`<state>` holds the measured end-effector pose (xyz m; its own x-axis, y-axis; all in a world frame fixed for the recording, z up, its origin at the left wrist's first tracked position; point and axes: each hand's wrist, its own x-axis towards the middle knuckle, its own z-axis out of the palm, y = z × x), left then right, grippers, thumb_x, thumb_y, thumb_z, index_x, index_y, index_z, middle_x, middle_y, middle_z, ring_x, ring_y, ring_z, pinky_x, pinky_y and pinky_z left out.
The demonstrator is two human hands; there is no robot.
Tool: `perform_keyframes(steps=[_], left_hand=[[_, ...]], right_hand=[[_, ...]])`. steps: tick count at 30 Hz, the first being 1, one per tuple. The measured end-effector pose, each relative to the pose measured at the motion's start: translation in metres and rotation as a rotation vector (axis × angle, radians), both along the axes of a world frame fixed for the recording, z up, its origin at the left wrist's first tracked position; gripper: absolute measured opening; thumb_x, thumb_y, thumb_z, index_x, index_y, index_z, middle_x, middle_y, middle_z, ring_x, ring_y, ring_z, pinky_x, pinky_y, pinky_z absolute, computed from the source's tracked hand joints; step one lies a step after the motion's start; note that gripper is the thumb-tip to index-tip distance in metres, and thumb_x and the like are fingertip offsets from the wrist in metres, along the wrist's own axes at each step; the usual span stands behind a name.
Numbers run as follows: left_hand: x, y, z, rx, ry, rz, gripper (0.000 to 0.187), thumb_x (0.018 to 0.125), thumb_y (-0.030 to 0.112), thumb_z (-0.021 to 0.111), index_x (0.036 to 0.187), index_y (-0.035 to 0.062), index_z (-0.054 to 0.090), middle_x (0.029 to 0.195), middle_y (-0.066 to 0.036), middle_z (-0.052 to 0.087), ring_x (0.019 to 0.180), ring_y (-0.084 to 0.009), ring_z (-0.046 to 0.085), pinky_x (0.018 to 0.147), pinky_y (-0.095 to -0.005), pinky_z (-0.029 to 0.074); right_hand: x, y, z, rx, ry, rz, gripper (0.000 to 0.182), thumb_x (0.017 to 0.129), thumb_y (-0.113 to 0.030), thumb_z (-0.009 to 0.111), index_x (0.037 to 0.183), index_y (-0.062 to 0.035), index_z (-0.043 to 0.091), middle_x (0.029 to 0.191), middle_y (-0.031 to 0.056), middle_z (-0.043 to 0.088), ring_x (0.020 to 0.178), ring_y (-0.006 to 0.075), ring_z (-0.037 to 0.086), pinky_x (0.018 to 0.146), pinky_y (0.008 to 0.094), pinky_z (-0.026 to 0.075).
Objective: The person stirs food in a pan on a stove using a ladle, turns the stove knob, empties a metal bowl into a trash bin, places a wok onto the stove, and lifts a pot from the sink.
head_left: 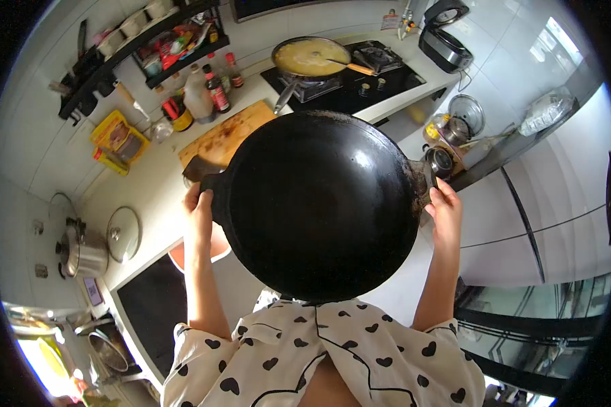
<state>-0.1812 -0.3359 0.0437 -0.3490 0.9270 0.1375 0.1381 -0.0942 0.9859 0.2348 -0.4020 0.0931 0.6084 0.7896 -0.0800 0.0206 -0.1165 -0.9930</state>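
Note:
A large black wok (322,203) is held up in front of my body, its dark inside facing me. My left hand (198,207) is closed around the wok's left ear handle, thumb on top. On the other side my right hand (445,207) grips the right ear handle, where the metal looks worn and rusty. Behind the wok, a cutting board (241,132) with brown stains lies on the counter. The blade of what looks like a cleaver (200,168) shows near my left hand, partly hidden by the wok.
A frying pan (292,60) with yellowish liquid and a wooden-handled utensil sits on the gas stove (387,78). Sauce bottles (216,91) stand by the wall. A glass lid (123,234) and a steel pot (85,251) are at left. A rice cooker (445,51) stands back right.

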Motion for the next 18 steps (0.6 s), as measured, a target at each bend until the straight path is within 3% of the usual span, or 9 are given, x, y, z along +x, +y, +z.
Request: perform_keyframes(steps=[3, 5, 7, 11, 15, 17, 18], left_hand=[[0.039, 0.026, 0.015, -0.034, 0.007, 0.064, 0.008, 0.08, 0.008, 0.054, 0.076, 0.0013, 0.054, 0.063, 0.005, 0.041, 0.061, -0.0049, 0.035, 0.052, -0.0231, 0.027], [0.043, 0.054, -0.001, -0.074, 0.026, -0.026, 0.008, 0.081, 0.008, 0.054, 0.081, 0.0008, 0.056, 0.067, 0.005, 0.043, 0.062, -0.0053, 0.036, 0.053, -0.0225, 0.028], [0.067, 0.076, 0.014, -0.105, 0.002, -0.022, 0.009, 0.081, 0.009, 0.054, 0.084, 0.0005, 0.057, 0.068, 0.005, 0.043, 0.062, -0.0055, 0.035, 0.053, -0.0223, 0.028], [0.086, 0.132, 0.008, -0.133, -0.151, -0.136, 0.021, 0.084, 0.009, 0.054, 0.101, -0.0034, 0.058, 0.078, 0.002, 0.053, 0.071, -0.0059, 0.044, 0.061, -0.0205, 0.035], [0.118, 0.183, 0.022, -0.084, -0.177, -0.008, 0.037, 0.086, 0.009, 0.056, 0.117, -0.0088, 0.051, 0.091, -0.004, 0.057, 0.078, -0.0081, 0.048, 0.071, -0.0195, 0.038], [0.124, 0.205, 0.024, -0.058, -0.166, -0.14, 0.035, 0.086, 0.009, 0.055, 0.117, -0.0088, 0.051, 0.094, -0.005, 0.058, 0.08, -0.0084, 0.05, 0.073, -0.0199, 0.039], [0.138, 0.215, 0.024, -0.061, -0.192, -0.004, 0.026, 0.087, 0.008, 0.053, 0.108, -0.0067, 0.054, 0.092, -0.003, 0.059, 0.081, -0.0078, 0.05, 0.073, -0.0208, 0.04]], right_hand=[[0.026, 0.021, -0.001, -0.017, -0.061, -0.069, 0.029, 0.088, -0.01, 0.056, 0.116, -0.0067, 0.059, 0.091, -0.0029, 0.057, 0.074, 0.0044, 0.048, 0.059, 0.0202, 0.039], [0.039, 0.04, 0.0, -0.043, -0.102, -0.099, 0.03, 0.087, -0.01, 0.057, 0.116, -0.0072, 0.059, 0.091, -0.0027, 0.057, 0.076, 0.0053, 0.049, 0.06, 0.0211, 0.04], [0.055, 0.066, 0.004, -0.041, -0.108, -0.109, 0.03, 0.086, -0.01, 0.057, 0.116, -0.0073, 0.059, 0.092, -0.0023, 0.058, 0.076, 0.0064, 0.05, 0.061, 0.022, 0.041], [0.091, 0.115, 0.001, -0.001, -0.073, -0.082, 0.031, 0.086, -0.01, 0.057, 0.116, -0.0068, 0.059, 0.094, -0.0009, 0.06, 0.076, 0.0074, 0.052, 0.063, 0.0226, 0.043], [0.106, 0.162, 0.021, 0.021, -0.06, -0.112, 0.032, 0.085, -0.008, 0.056, 0.117, -0.0061, 0.058, 0.094, -0.0012, 0.061, 0.077, 0.0052, 0.055, 0.058, 0.0177, 0.042], [0.117, 0.174, 0.026, 0.03, -0.038, -0.109, 0.031, 0.085, -0.008, 0.056, 0.116, -0.0063, 0.058, 0.094, -0.0017, 0.062, 0.077, 0.0046, 0.055, 0.058, 0.0169, 0.042], [0.123, 0.18, 0.029, 0.041, -0.034, -0.102, 0.031, 0.085, -0.009, 0.057, 0.116, -0.0069, 0.059, 0.093, -0.0019, 0.062, 0.076, 0.0049, 0.055, 0.06, 0.0183, 0.042]])
